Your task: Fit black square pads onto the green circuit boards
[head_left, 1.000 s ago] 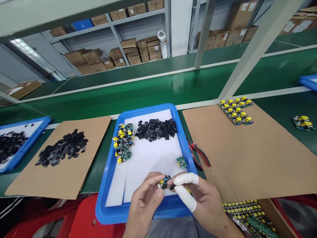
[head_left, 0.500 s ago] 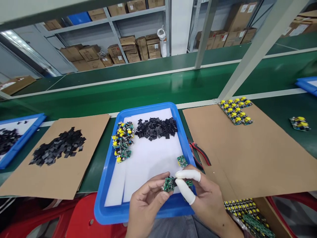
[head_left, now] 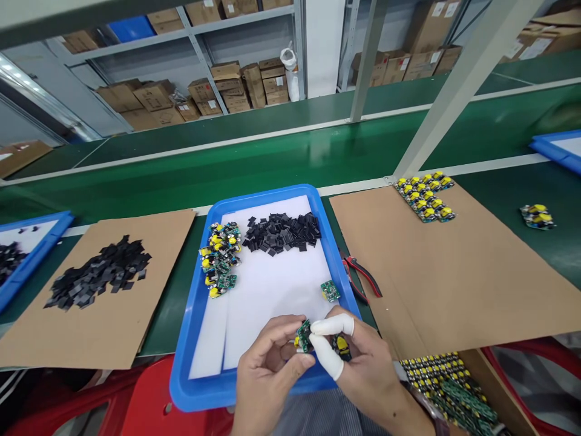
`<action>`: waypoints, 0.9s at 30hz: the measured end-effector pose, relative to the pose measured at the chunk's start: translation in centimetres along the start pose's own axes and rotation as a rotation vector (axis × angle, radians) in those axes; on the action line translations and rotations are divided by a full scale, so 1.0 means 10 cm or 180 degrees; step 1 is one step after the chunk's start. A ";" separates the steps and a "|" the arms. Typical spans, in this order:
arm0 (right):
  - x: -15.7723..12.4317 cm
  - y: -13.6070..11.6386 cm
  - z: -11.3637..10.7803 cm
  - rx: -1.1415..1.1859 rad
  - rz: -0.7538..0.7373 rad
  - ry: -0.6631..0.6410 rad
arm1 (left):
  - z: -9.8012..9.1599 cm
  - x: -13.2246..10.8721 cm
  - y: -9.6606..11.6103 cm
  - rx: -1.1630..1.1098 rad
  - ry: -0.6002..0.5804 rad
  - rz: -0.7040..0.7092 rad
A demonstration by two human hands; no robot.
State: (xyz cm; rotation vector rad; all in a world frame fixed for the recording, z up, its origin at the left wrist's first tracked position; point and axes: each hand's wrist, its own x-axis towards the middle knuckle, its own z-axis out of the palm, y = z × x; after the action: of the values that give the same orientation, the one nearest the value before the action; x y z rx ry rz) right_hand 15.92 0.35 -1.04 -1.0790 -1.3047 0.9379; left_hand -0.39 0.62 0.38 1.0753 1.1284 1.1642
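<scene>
Over the near edge of a blue tray (head_left: 190,339), my left hand (head_left: 267,369) pinches a small green circuit board (head_left: 303,335) with yellow parts. My right hand (head_left: 363,369), with white finger cots on thumb and forefinger, presses against the same board and also holds a second board (head_left: 340,345) with a yellow part in its palm. In the tray lie a heap of green and yellow boards (head_left: 219,259), a heap of small black parts (head_left: 282,232) and one lone green board (head_left: 330,291).
Red-handled cutters (head_left: 361,280) lie just right of the tray. Cardboard sheets flank it: the left one (head_left: 149,315) bears black parts (head_left: 96,272), the right one (head_left: 476,290) rows of yellow-topped boards (head_left: 424,197). More boards fill a box (head_left: 449,387) at lower right. Green conveyor (head_left: 272,163) runs behind.
The board between my hands has turned from flat, green face up, to edge-on. Both hands have drawn slightly closer together and lower; the view shifted a little right.
</scene>
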 end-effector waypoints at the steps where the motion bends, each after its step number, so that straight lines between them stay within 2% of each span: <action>1: 0.01 -0.01 0.00 -0.0073 -0.0074 0.0004 | 0.00 0.00 -0.01 0.0018 -0.0009 0.0070; 6: 0.07 -0.08 -0.04 -0.0310 -0.0368 -0.0164 | 0.00 0.01 0.00 -0.0039 -0.0082 0.0194; 11: 0.05 -0.05 -0.03 -0.0243 -0.0328 -0.0138 | 0.03 0.01 0.00 0.0073 -0.0079 0.0280; 17: 0.01 0.05 -0.07 0.0149 0.0232 -0.0339 | 0.07 -0.05 -0.05 0.0311 0.0102 0.0368; 19: 0.00 0.04 -0.11 0.0224 0.0268 -0.0413 | 0.08 -0.06 -0.05 0.0457 0.0199 0.0339; 27: -0.04 -0.09 -0.20 -0.0236 -0.0407 -0.0705 | 0.12 -0.10 -0.06 0.0870 0.0350 0.0675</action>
State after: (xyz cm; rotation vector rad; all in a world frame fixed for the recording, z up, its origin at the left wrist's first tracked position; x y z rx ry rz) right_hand 17.78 -0.45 -0.18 -0.9553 -1.5823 0.9385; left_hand 0.79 -0.51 -0.02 1.3810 1.3107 1.2711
